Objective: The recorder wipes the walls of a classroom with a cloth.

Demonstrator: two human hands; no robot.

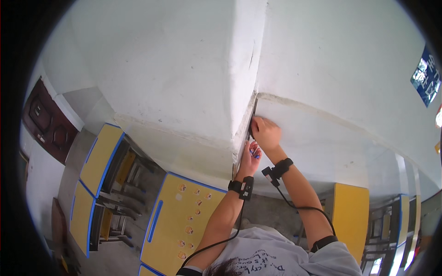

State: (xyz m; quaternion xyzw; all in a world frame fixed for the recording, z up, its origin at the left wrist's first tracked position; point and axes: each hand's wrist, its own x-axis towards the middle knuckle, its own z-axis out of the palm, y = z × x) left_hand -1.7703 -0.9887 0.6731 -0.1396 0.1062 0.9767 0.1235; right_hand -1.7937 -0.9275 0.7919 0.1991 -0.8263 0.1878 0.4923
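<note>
Both of my hands reach to the wall corner (244, 138), where a narrow dark strip (256, 105) runs along the edge. My right hand (266, 132) is bent with its fingers curled against a dark part of this strip; whether it grips anything is hidden. Lower down, my left hand (251, 158) lies close to the corner, its palm partly turned up and its fingers curled around small blue and white pieces (255, 153), too small to name. Each wrist wears a black strap with a small box and a cable.
A yellow desk with blue edging (193, 220) and round stickers stands below left. More desks (102, 158) stand farther left, near a dark red door (50, 120). A yellow cabinet or desk panel (350, 220) is at right. A blue sign (427, 77) hangs on the right wall.
</note>
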